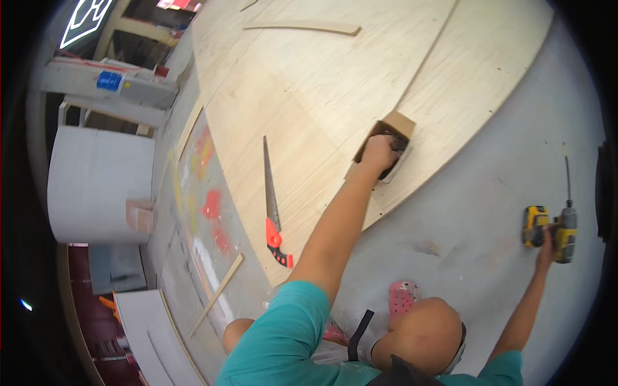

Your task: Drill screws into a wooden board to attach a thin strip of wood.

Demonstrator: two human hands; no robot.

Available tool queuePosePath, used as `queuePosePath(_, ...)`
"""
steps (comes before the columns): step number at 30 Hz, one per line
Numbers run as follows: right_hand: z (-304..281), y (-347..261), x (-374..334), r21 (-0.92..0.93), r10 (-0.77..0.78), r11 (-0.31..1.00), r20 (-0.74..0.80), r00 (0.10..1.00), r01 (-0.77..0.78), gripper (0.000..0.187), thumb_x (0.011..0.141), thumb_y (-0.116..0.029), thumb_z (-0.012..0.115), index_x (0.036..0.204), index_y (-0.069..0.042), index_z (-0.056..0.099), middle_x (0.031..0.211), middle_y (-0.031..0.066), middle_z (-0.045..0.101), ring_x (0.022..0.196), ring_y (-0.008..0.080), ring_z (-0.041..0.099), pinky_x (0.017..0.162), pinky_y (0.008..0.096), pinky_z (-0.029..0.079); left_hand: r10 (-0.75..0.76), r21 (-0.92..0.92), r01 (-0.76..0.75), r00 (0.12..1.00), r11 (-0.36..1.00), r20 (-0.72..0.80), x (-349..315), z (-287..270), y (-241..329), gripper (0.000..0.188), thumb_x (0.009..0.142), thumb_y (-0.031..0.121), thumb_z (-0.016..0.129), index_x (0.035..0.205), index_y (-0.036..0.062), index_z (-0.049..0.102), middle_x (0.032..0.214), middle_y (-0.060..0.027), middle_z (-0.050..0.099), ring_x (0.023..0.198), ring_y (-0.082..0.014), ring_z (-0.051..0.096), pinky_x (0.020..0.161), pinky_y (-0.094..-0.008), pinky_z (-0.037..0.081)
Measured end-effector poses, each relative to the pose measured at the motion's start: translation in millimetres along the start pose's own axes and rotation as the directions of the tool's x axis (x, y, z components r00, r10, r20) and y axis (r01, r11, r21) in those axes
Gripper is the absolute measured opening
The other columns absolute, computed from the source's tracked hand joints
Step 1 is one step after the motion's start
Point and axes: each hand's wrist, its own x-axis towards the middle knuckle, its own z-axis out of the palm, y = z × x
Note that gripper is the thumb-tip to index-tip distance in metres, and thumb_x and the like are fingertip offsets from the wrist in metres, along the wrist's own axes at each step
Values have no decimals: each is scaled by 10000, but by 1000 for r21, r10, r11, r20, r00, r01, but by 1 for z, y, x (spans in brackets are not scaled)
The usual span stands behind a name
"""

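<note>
My left hand (pixel 380 153) reaches into a small open cardboard box (pixel 402 123) that stands on a large plywood sheet (pixel 302 71). Dark small pieces, apparently screws, show inside the box. The fingers of that hand are curled, and their tips are hidden among the pieces. Out to the right, my right hand (pixel 547 241) grips a yellow and black cordless drill (pixel 565 235) by its handle, held over the grey floor. A long thin bit (pixel 568 177) sticks out of its chuck, pointing away from me.
A handsaw (pixel 274 235) with a red and black handle lies on the plywood, left of my arm. A curved wood strip (pixel 302 26) lies farther up the sheet. Wood strips (pixel 217 296) and red paint stains (pixel 211 204) are on the floor at left, near a white curved panel (pixel 100 183).
</note>
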Motion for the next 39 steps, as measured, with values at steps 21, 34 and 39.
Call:
queuePosePath(21, 143, -122, -338, -208, -177, 935, 432, 885, 288, 197, 753, -100, 684, 900, -38, 567, 819, 37, 578, 771, 156, 557, 713, 310, 458, 178, 190, -201, 975, 961, 131, -121, -34, -101, 252, 659, 77, 575, 891, 91, 674, 875, -181, 634, 794, -321, 616, 731, -382, 494)
queuePosePath(34, 144, -58, -420, -99, 60, 995, 622, 781, 2, 206, 770, -96, 654, 945, -40, 560, 817, 61, 576, 744, 176, 560, 665, 332, 464, 42, 181, 0, 973, 983, -226, -139, -15, -158, 158, 668, 128, 609, 793, 62, 681, 850, -210, 643, 868, -323, 627, 791, -366, 494)
queuePosePath(39, 167, -57, -420, -94, 202, 978, 655, 728, -187, 202, 768, -99, 649, 942, -37, 566, 814, 66, 585, 721, 177, 567, 644, 328, 468, -177, -442, 27, 937, 896, -302, -227, -18, -168, 152, 681, 95, 615, 772, -26, 617, 822, -130, 664, 718, -194, 639, 618, -313, 504)
